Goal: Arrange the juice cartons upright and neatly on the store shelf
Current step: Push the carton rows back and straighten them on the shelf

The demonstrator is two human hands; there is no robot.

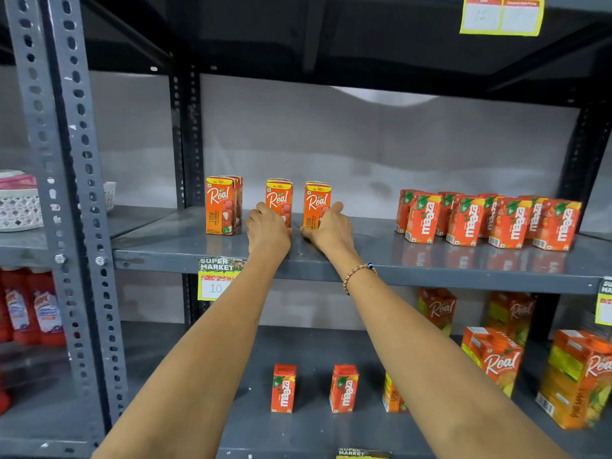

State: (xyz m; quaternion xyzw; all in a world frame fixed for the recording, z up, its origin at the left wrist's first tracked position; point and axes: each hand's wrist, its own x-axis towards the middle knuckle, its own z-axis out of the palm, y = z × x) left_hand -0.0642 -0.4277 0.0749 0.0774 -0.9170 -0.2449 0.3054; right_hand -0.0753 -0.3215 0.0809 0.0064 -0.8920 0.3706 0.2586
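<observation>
While three Real carton stacks (280,200) are standing upright on the shelf (364,256), the left hand (267,228) is gripping the middle stack and the right hand (328,228) the three-o'clock one.

A grey metal rack (430,270) with punched uprights (59,160) is seen against a pale grey wall (364,140). A dark shelf underside (331,38) is shown overhead, with a soft patch of light (384,96) reflected below it.
</observation>
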